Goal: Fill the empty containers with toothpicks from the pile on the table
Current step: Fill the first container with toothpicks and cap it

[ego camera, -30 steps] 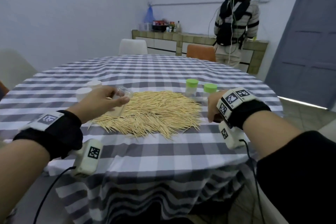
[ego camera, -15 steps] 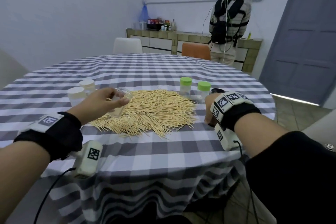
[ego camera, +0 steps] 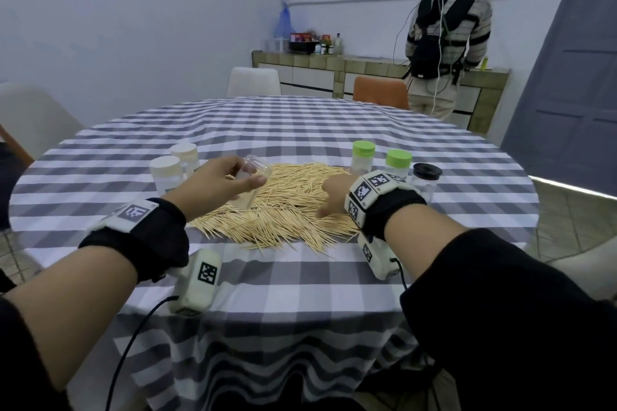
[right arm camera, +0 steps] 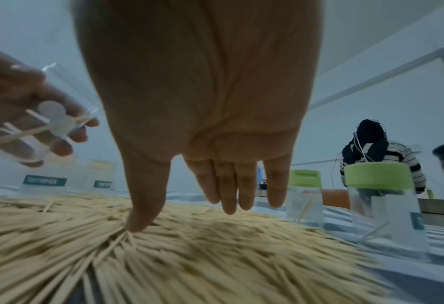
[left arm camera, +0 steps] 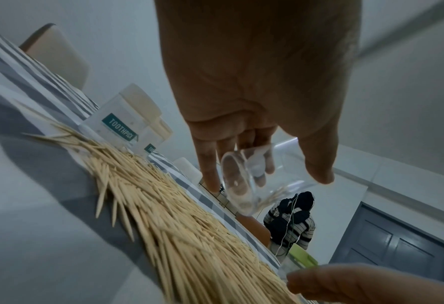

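A wide pile of toothpicks (ego camera: 287,207) lies on the checked tablecloth (ego camera: 300,277). My left hand (ego camera: 248,172) grips a clear, lidless container (ego camera: 253,190), tilted just above the pile's left side. In the left wrist view the container (left arm camera: 244,181) has a few toothpicks in it, and my thumb and fingers curl round it. My right hand (ego camera: 325,198) is over the pile's right part. Its fingers (right arm camera: 228,203) point down, straight and spread, and its thumb tip touches the toothpicks (right arm camera: 189,257). It holds nothing.
Two white-lidded containers (ego camera: 175,165) stand left of the pile. Two green-lidded ones (ego camera: 364,157) (ego camera: 397,162) and a black-lidded one (ego camera: 425,177) stand to its right, close behind my right wrist. Chairs ring the table's far side. A person (ego camera: 447,30) stands at the back counter.
My right hand has moved left from beside the black-lidded container onto the pile and has spread its fingers. My left hand still holds the clear container in the same place.
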